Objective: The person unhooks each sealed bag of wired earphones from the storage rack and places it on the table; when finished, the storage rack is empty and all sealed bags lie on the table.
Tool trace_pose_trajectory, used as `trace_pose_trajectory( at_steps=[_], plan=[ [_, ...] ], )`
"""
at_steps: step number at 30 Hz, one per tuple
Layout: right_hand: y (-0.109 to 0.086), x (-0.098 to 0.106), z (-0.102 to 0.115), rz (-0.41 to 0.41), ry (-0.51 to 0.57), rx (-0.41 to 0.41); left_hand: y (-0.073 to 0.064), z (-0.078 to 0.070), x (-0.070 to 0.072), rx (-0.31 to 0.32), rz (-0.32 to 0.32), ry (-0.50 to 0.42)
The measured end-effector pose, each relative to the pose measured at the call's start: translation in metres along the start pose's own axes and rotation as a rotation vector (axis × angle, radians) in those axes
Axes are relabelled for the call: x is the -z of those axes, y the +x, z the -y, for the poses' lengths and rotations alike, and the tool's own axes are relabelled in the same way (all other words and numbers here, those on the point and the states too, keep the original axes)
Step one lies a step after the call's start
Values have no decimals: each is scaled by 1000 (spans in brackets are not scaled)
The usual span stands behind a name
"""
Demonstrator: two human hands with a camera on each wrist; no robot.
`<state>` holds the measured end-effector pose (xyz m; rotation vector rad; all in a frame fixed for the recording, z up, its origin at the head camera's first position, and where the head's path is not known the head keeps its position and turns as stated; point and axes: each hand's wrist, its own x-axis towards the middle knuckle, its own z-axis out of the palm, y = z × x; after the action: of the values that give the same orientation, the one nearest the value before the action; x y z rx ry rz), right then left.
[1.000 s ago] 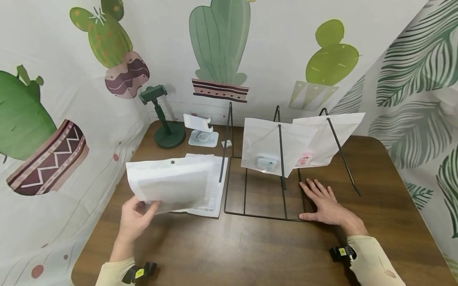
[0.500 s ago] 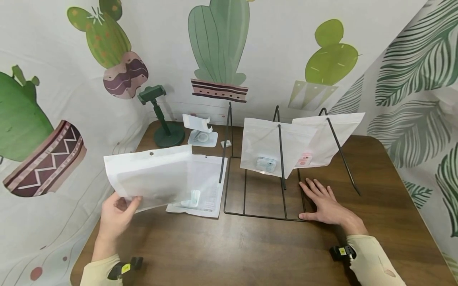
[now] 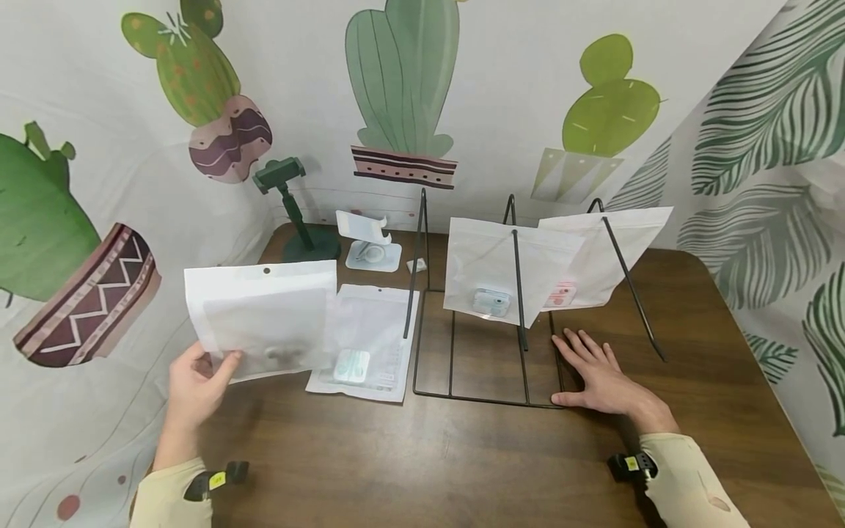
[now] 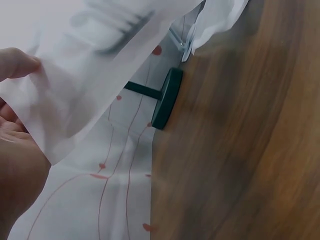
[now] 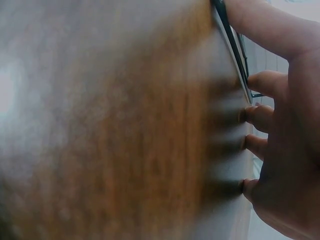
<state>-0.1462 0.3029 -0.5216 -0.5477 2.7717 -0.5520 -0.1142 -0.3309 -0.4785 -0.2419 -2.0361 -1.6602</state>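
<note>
My left hand [image 3: 194, 389] pinches a white, semi-see-through zip pouch [image 3: 264, 312] by its lower left edge. The pouch is held up above the table's left side, hang hole at the top, with a small dark shape showing through near the bottom. In the left wrist view, the thumb presses on the white sheet [image 4: 75, 100] and a comb-like dark shape shows through it. My right hand [image 3: 604, 385] rests with fingers spread on the table, fingertips and thumb at the right side of a black wire rack [image 3: 488, 401]. It holds nothing.
A similar pouch [image 3: 370, 323] with a pale green item lies left of the rack. Two more pouches hang on the rack: one with a blue item [image 3: 485, 257], one with a pink item [image 3: 610, 246]. Behind stand a green phone stand [image 3: 297, 213] and a light-blue stand [image 3: 372, 253].
My left hand has carried the pouch leftward, uncovering the pouch lying on the table, and turned it to face the camera more squarely. The right hand has stayed put.
</note>
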Motion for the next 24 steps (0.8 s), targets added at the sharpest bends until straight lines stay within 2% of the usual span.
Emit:
trace_pose_trajectory(
  at_steps=[3, 6, 10, 17, 24],
  plan=[
    [0, 1, 0, 2, 4, -1, 4, -2, 3, 50, -41, 53],
    [0, 2, 1, 3, 4, -1, 7, -2, 7, 89, -55, 138],
    [-1, 1, 1, 1, 5, 2, 12, 1, 14, 120, -56, 242],
    [-2, 0, 1, -1, 8, 0, 17, 4, 24, 189, -68, 329],
    [-1, 2, 2, 1, 4, -4, 22, 9, 33, 245, -34, 434]
  ],
)
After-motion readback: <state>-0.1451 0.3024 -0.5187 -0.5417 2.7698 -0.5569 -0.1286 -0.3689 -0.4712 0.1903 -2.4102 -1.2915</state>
